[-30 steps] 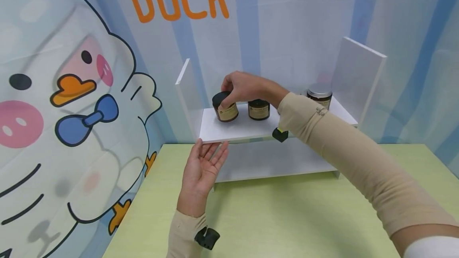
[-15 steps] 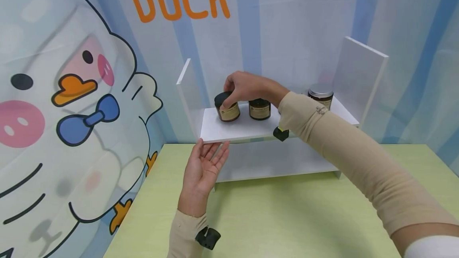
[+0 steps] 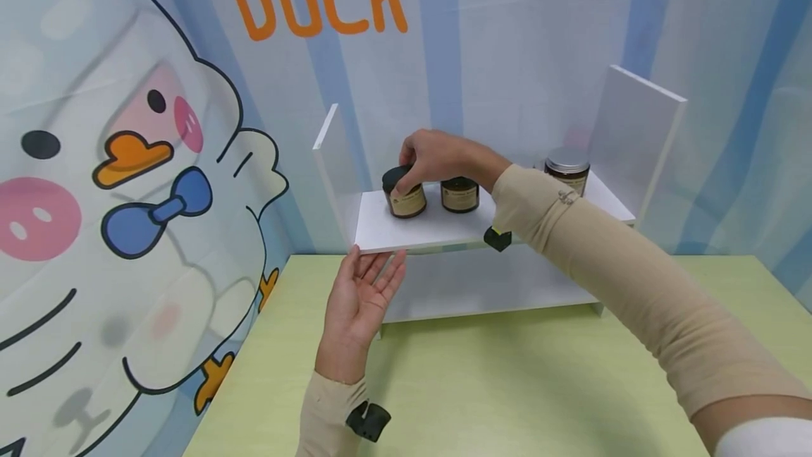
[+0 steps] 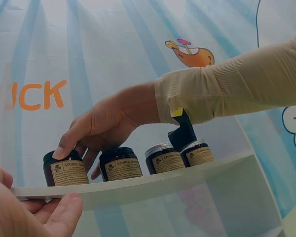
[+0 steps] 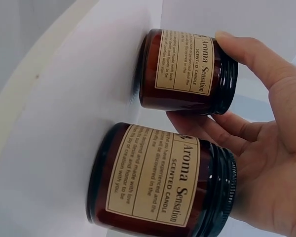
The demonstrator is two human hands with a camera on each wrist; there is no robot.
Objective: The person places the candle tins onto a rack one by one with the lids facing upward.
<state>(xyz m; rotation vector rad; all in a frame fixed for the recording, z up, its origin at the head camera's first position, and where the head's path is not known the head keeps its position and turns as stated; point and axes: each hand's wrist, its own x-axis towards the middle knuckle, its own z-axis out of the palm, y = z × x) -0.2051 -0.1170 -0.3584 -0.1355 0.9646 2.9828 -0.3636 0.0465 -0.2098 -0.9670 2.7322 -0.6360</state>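
Observation:
A scented candle jar of dark amber glass with a black lid stands at the left end of the white shelf. My right hand grips it near the lid from above, thumb on the front and fingers behind. Beside it, apart, stands a second black-lidded candle jar. My left hand is palm up at the shelf's front left corner. Its fairly straight fingers reach under the board, and the thumb touches the edge in the left wrist view.
Two silver-lidded candle jars stand further right on the shelf; my right forearm partly hides them in the head view. White side panels rise at both ends. A pale green table bears the shelf unit, before a duck-print cloth.
The gripped candle jar has shifted slightly to the right along the shelf, with my right hand on it. The left hand has stayed at the shelf corner.

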